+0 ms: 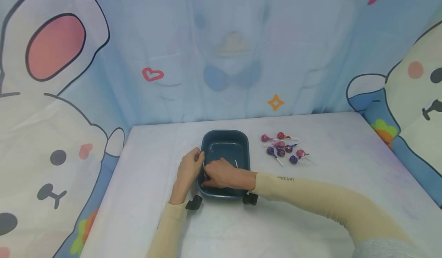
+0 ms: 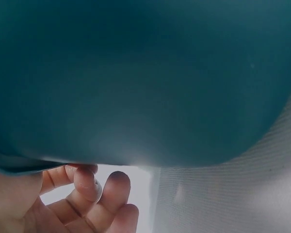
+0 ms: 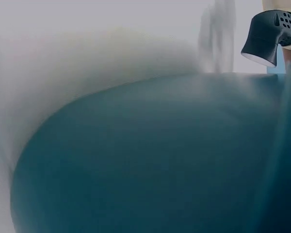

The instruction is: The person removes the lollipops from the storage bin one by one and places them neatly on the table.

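A dark teal plastic basin [image 1: 226, 138] stands on the white table. My left hand [image 1: 189, 168] is at its left side, pinching the rim; in the left wrist view, the fingers [image 2: 117, 187] curl beside the basin wall [image 2: 145, 97]. Reaching over the near wall, my right hand [image 1: 222, 173] is down inside the basin. Its thumb and forefinger pinch a dark purple lollipop [image 1: 205, 178], mostly hidden by the hand. Another white lollipop stick [image 1: 236, 163] pokes up behind the right hand. In the right wrist view, the basin wall [image 3: 150, 155] fills most of the frame.
Right of the basin, several wrapped lollipops [image 1: 281, 152], red, pink and purple, lie in a loose group on the table. A blue cartoon curtain [image 1: 221, 51] hangs behind the table. Black wrist cameras [image 1: 250, 199] sit close to the basin's near edge.
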Demonstrator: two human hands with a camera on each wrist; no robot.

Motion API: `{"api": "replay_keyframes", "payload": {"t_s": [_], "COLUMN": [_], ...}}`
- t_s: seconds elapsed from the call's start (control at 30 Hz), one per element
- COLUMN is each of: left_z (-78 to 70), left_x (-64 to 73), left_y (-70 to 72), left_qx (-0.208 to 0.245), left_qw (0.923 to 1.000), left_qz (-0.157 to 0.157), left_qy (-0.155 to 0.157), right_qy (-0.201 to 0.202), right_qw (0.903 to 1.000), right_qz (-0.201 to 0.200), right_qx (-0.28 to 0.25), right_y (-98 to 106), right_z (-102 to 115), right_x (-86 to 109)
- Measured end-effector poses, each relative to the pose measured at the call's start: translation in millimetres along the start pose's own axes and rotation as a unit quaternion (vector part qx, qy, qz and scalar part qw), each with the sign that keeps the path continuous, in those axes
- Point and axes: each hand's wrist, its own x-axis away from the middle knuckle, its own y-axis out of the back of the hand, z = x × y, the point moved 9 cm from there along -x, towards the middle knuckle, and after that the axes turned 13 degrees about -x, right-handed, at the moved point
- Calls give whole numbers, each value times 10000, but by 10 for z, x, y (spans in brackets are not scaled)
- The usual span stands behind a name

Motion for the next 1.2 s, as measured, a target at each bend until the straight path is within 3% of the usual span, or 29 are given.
{"api": "replay_keyframes", "payload": {"t_s": [0.5,1.2], "left_z": [9,38], "left_x": [2,12], "left_y": [-14,-56], "left_qx": [39,42], "left_qw": [10000,9998], "left_qz": [34,77], "left_qy": [51,184], "right_qy": [-436,-986], "right_qw": [9983,9899], "right_qz": [65,-419], "right_qx": [-371,-926], "right_y": [109,630], "right_z": [-148,-501], "right_x": [75,565]}}
